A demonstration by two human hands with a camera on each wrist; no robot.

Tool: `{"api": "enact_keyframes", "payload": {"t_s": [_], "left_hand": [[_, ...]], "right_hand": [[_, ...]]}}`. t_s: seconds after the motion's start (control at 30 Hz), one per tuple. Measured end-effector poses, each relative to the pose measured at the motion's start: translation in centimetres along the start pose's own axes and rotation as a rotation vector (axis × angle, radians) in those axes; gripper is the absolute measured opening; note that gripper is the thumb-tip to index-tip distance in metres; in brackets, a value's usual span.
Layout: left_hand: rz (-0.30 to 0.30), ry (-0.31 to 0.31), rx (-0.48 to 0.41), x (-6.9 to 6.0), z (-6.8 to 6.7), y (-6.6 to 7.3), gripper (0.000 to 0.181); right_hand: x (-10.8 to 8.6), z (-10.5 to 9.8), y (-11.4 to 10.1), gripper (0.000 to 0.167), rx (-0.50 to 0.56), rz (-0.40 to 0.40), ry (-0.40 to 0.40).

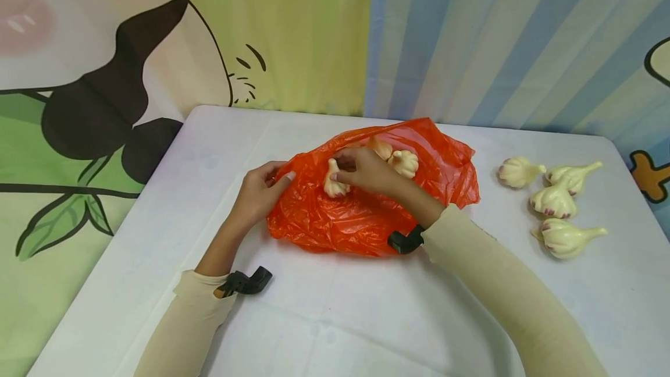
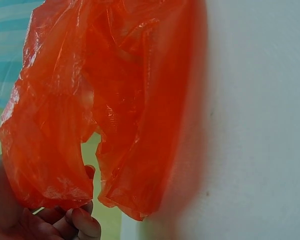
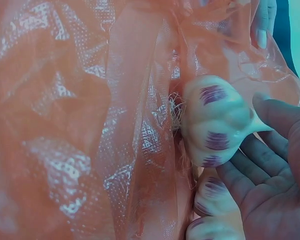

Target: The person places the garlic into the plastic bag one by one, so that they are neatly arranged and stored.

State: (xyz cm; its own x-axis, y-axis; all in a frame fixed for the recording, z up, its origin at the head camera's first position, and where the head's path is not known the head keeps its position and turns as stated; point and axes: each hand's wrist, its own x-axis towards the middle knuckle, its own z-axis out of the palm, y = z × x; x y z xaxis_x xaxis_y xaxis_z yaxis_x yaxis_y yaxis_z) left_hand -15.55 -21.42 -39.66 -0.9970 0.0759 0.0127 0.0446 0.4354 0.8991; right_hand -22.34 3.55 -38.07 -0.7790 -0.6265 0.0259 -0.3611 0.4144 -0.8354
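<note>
at the far nine o'clock edge stood a printed cartoon backdrop (image 1: 94, 16), its flat shapes drawn in thick dark lines. in front of it, toward seven o'clock, a beige sleeve (image 1: 180, 319) ended at a black wrist mount (image 1: 251, 281). from there the left hand (image 1: 253, 194) reached to the nine o'clock edge of the red plastic bag (image 1: 335, 228), thumb on the near face and fingers bent behind it, clamped on the thin film.

the bag lay spread across the middle of the white table (image 1: 314, 319), crumpled, shiny and half see-through, with a fine dimpled texture in the right wrist view. over its nine o'clock half was the held garlic bulb (image 1: 334, 185), cream, ribbed and smooth, its narrow neck pointing toward twelve o'clock; the right wrist view showed purple streaks on its side and a tuft of pale, stringy roots. the right hand (image 1: 369, 170) pinched that bulb near the neck, thumb and fingers closed on it. whether the bulb also rested on the film, i could not tell.

toward one o'clock from the bag's centre, two more bulbs (image 1: 403, 163) sat among the folds, close together, partly behind the right hand. out at three o'clock, well apart from the bag, four loose bulbs (image 1: 555, 202) lay clustered on the table, rounded and ribbed, their tapering stems pointing between one and four o'clock.
</note>
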Motion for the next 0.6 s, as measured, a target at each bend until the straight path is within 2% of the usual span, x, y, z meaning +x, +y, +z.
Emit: {"api": "enact_keyframes", "payload": {"t_s": [0.6], "left_hand": [[0.000,0.001,0.002,-0.04,-0.02,-0.02,0.037]], "right_hand": [[-0.81,-0.41,0.05,0.040,0.001,0.024,0.044]]}}
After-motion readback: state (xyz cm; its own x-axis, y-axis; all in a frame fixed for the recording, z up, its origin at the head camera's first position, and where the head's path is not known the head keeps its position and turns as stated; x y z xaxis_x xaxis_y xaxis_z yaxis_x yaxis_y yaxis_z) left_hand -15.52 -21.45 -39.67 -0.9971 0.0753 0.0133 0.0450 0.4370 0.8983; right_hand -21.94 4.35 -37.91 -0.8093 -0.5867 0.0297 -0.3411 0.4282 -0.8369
